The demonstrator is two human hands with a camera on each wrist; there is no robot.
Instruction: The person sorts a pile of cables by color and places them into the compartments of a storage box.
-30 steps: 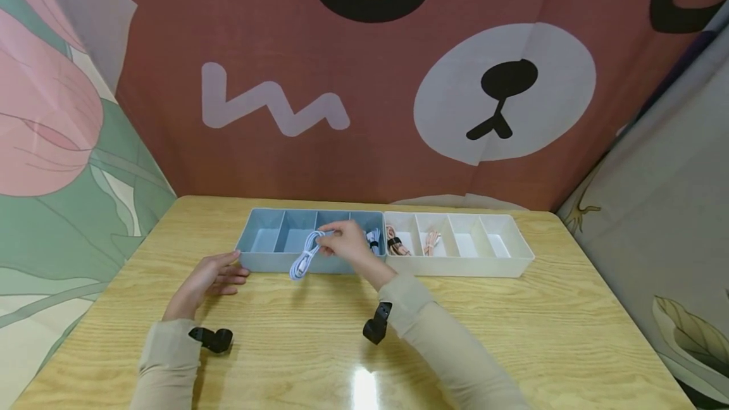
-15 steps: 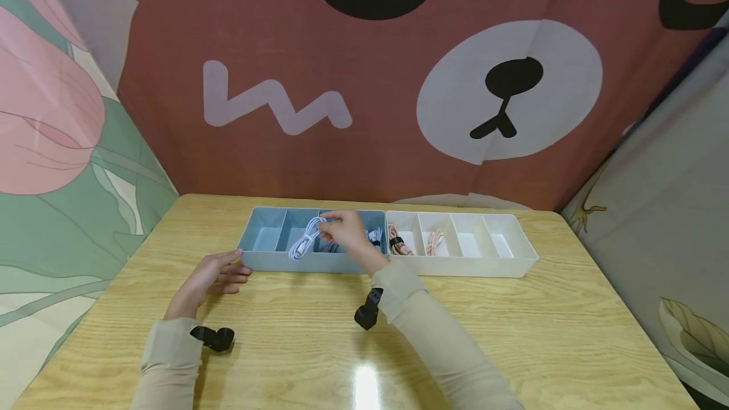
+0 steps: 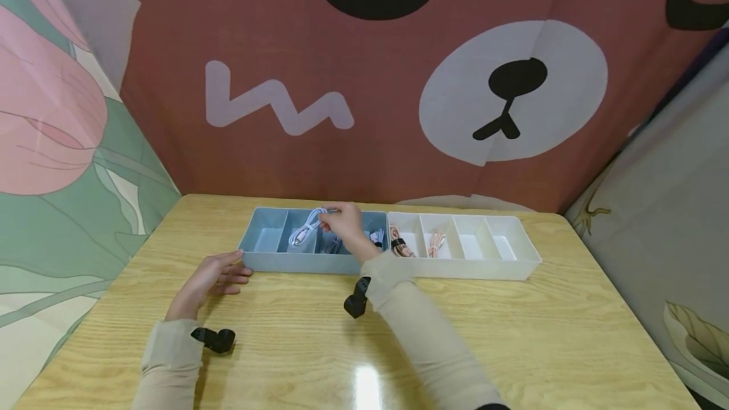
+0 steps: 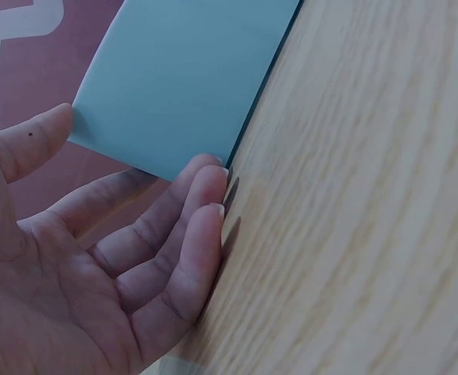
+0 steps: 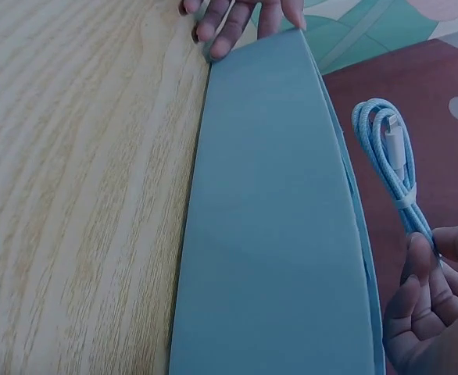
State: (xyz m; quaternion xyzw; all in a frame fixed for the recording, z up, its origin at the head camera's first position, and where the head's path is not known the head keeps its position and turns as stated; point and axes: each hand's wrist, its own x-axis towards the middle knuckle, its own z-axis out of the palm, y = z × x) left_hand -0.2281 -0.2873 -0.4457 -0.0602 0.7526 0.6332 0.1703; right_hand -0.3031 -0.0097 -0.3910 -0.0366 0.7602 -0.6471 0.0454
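Observation:
A coiled light-blue charging cable (image 3: 306, 228), bound with a small white tie, hangs from my right hand (image 3: 345, 221). Thumb and fingertips pinch one end of the coil, and its white connector (image 5: 395, 142) shows in the right wrist view. The coil is over the second compartment from the left of the blue divided box (image 3: 302, 263). At that box's left end, my left hand (image 3: 213, 277) touches the corner with relaxed fingers. The thumb meets the upper edge, the other fingers lie low by the table.
Other bundled cables (image 3: 332, 245) lie in the blue box's right-hand compartments, partly behind the right hand. A white divided box (image 3: 473, 268) adjoins it on the right, holding a pink-and-black cable bundle (image 3: 400, 242) and a pale pink one (image 3: 436, 243). Both stand on a wooden table (image 3: 285, 334).
My right hand has carried the cable up and away from me, from in front of the blue box to over its second compartment. The left hand stays at the box's corner.

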